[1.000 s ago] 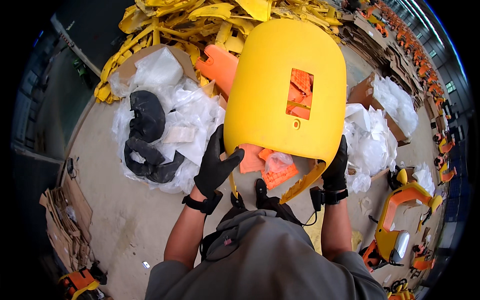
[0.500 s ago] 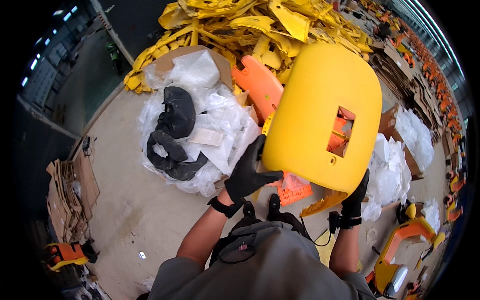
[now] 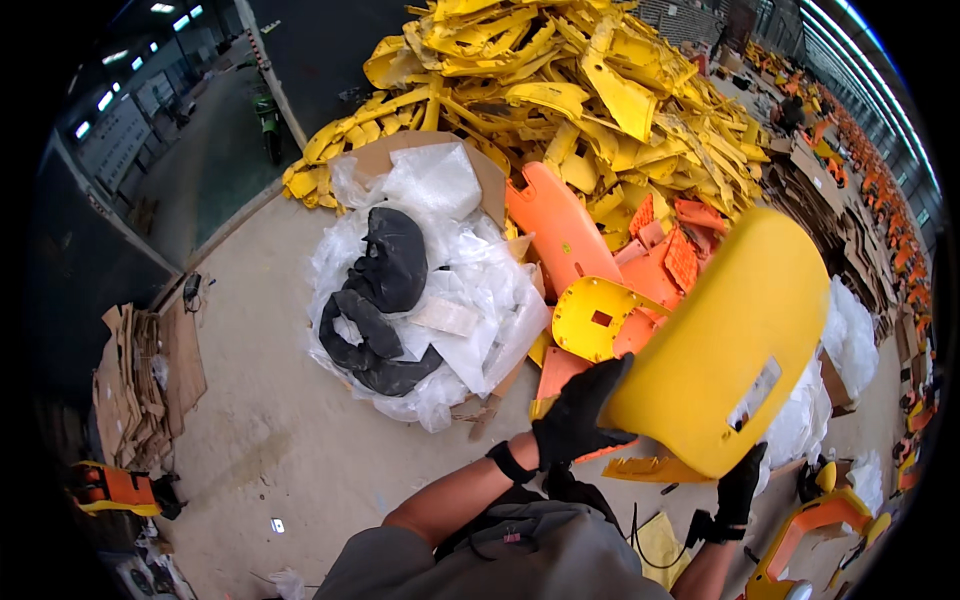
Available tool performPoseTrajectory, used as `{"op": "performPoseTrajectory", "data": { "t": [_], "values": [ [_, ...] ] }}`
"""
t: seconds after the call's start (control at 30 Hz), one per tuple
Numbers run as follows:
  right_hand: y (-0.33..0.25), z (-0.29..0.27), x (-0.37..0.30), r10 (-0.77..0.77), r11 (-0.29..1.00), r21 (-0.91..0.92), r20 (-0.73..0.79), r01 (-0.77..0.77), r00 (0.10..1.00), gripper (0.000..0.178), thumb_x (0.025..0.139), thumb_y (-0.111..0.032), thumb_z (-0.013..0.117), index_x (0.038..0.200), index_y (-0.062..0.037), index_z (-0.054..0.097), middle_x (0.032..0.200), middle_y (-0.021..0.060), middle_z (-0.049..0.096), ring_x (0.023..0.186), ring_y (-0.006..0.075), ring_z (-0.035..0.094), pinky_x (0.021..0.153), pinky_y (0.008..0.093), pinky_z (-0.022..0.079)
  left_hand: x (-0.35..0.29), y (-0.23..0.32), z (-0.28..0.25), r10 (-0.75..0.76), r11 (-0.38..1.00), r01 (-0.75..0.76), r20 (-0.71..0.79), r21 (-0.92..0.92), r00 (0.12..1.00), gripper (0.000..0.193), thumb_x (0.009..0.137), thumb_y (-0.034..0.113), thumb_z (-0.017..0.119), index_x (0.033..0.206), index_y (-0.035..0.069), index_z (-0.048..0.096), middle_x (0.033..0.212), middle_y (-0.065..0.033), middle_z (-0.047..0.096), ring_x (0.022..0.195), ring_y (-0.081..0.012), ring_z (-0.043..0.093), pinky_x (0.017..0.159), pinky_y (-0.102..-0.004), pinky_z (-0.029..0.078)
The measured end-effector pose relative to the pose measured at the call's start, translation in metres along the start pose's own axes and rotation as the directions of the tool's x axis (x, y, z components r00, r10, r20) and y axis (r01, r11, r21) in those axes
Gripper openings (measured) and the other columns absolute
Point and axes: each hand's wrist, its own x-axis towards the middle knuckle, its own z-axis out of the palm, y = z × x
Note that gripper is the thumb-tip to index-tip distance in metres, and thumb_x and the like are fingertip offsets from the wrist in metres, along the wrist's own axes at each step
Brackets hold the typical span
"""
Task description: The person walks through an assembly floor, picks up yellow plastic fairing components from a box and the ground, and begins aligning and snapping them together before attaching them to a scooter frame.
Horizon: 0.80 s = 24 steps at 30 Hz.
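Observation:
A large curved yellow plastic panel with a rectangular cut-out is held up in front of me, tilted. My left hand, in a black glove, grips its lower left edge. At its lower right edge is my right hand, also gloved and closed on the rim; part of its fingers is hidden by the panel. Beyond the panel lie orange plastic panels and a smaller yellow plate with a square hole.
A tall heap of yellow plastic parts rises ahead. Left of the panel stands a cardboard box of clear plastic wrap with a black piece on top. Flattened cardboard is stacked at left. A yellow-orange vehicle frame lies lower right.
Both hands have carried the yellow panel right and lower in the view and turned it more edge-on. More of the orange parts and the heap behind now shows.

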Motion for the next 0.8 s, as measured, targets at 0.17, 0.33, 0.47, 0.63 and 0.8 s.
{"op": "performPoseTrajectory", "data": {
  "t": [0.17, 0.33, 0.47, 0.63, 0.8],
  "values": [
    [0.031, -0.04, -0.031, 0.024, 0.995, 0.102, -0.06, -0.018, 0.998, 0.059, 0.103, -0.046, 0.034, 0.149, -0.0109, 0.027, 0.149, 0.0065, 0.036, 0.134, 0.0242, 0.04, 0.11, 0.0398, 0.035, -0.002, 0.011, 0.029, 0.137, 0.99, -0.137, 0.045, 0.014, 0.99, 0.099, 0.069, 0.023, 0.082, 0.149, 0.005, 0.027, 0.145, -0.0156, 0.04, 0.131, -0.0319, 0.041, 0.107, -0.0429, 0.035],
    [0.038, -0.043, -0.05, 0.013, 0.998, 0.069, -0.203, 0.001, 0.979, 0.053, 0.104, -0.037, 0.035, 0.148, -0.0086, 0.027, 0.148, 0.0074, 0.035, 0.131, 0.0229, 0.042, 0.107, 0.0379, 0.038, -0.008, 0.024, 0.043, 0.234, 0.968, -0.242, 0.105, 0.07, 0.967, 0.098, 0.069, 0.022, 0.08, 0.149, 0.004, 0.026, 0.144, -0.0168, 0.038, 0.13, -0.0341, 0.04, 0.106, -0.0453, 0.034],
    [0.029, -0.026, -0.036, -0.028, 0.999, -0.024, -0.231, 0.023, 0.973, 0.053, 0.104, -0.037, 0.035, 0.148, -0.0081, 0.028, 0.148, 0.0081, 0.035, 0.131, 0.0231, 0.042, 0.107, 0.0379, 0.038, -0.013, 0.038, 0.05, 0.24, 0.957, -0.259, 0.149, 0.13, 0.959, 0.104, 0.067, 0.028, 0.08, 0.15, 0.003, 0.022, 0.137, -0.0189, 0.04, 0.127, -0.036, 0.041, 0.105, -0.0464, 0.034],
    [0.022, 0.005, -0.008, -0.042, 0.997, -0.077, -0.154, 0.031, 0.987, 0.053, 0.104, -0.036, 0.036, 0.147, -0.0074, 0.028, 0.148, 0.009, 0.036, 0.13, 0.0232, 0.042, 0.106, 0.0379, 0.038, -0.019, 0.058, 0.078, 0.267, 0.933, -0.302, 0.187, 0.196, 0.945, 0.102, 0.071, 0.045, 0.071, 0.146, -0.004, 0.023, 0.128, -0.0235, 0.045, 0.118, -0.0392, 0.046, 0.1, -0.0489, 0.038],
    [0.021, 0.009, 0.002, -0.052, 0.995, -0.086, -0.061, 0.046, 0.997, 0.052, 0.103, -0.035, 0.036, 0.146, -0.0067, 0.029, 0.147, 0.0099, 0.036, 0.13, 0.0234, 0.042, 0.106, 0.038, 0.038, -0.026, 0.083, 0.118, 0.253, 0.93, -0.307, 0.252, 0.204, 0.934, 0.111, 0.063, 0.048, 0.076, 0.144, -0.006, 0.023, 0.122, -0.0249, 0.046, 0.109, -0.0408, 0.05, 0.093, -0.0483, 0.042]
  ]
}}
